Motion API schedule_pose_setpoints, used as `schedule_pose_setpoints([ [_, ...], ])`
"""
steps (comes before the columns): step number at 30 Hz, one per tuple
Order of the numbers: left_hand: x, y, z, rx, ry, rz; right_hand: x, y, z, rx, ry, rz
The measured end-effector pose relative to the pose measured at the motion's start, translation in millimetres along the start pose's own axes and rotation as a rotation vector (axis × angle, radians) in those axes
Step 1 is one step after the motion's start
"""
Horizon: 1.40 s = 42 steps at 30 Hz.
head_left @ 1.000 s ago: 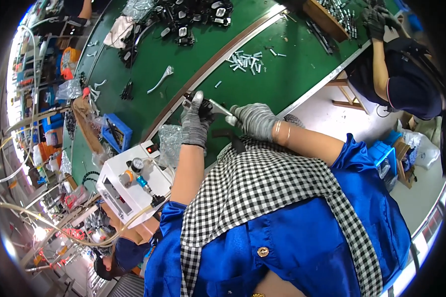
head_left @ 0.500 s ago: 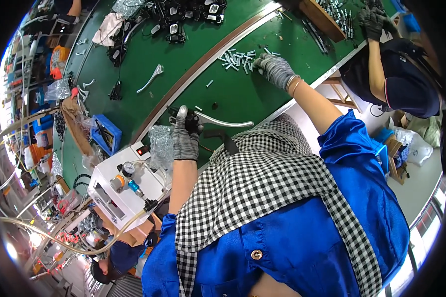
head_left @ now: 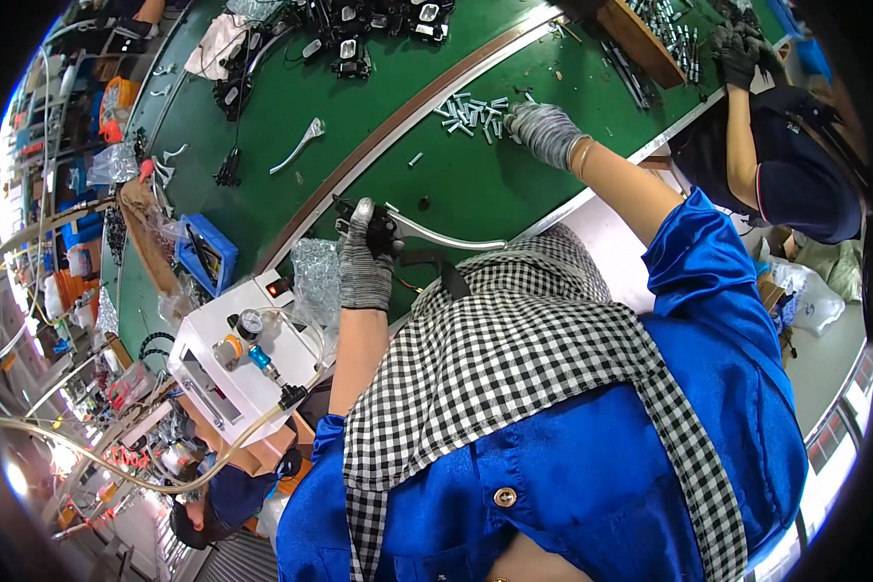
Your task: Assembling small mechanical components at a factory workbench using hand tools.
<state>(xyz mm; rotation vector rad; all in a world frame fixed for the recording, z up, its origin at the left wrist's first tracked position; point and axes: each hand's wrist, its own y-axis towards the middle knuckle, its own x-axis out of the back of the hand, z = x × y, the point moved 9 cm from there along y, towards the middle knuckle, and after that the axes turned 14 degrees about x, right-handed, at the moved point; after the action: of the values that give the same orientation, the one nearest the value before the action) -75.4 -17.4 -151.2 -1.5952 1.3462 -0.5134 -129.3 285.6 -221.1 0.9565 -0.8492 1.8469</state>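
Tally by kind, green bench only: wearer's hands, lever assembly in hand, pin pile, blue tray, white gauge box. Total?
Hands: 2 (left hand, right hand)
Black-and-silver lever assembly: 1
Silver pin pile: 1
Blue tray: 1
White gauge box: 1
Total: 6

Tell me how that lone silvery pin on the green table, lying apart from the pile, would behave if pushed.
The lone silvery pin would probably roll or slide: it looks slim and rod-shaped on a smooth-looking green table. Its metallic shine suggests it is stiff rather than floppy. Being small, it is likely light to lift.
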Motion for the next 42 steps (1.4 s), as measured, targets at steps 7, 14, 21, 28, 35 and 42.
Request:
schedule_pose_setpoints([
  [7, 4.6, 2.2, 3.7, -0.003, 0.009, -0.016, -2.4, -1.9, 14.8, 0.14, -0.272, 0.087],
  [14, 5.1, 5.3, 7.9, 0.023, 0.009, 0.005, 35.7, -19.7, 39.7, 0.168, -0.186, -0.119],
  [21, -2.4, 6.6, 8.9, -0.001, 0.039, 0.021, 6.7, -5.2, 39.3, 0.085, -0.355, 0.027],
  [28, -3.1, 7.2, 12.4, 0.016, 0.043, 0.046, 0.6, 5.9, 34.5, 0.031, -0.397, 0.105],
  [35, 2.6, 3.8, 13.0, 0.02, 0.049, 0.005, 7.0, 8.4, 38.5, -0.013, -0.337, 0.096],
  [42, 4.8, 4.2, 16.0, 0.032, 0.024, 0.023, 6.7, 5.7, 41.8, 0.02, -0.302, 0.087],
])
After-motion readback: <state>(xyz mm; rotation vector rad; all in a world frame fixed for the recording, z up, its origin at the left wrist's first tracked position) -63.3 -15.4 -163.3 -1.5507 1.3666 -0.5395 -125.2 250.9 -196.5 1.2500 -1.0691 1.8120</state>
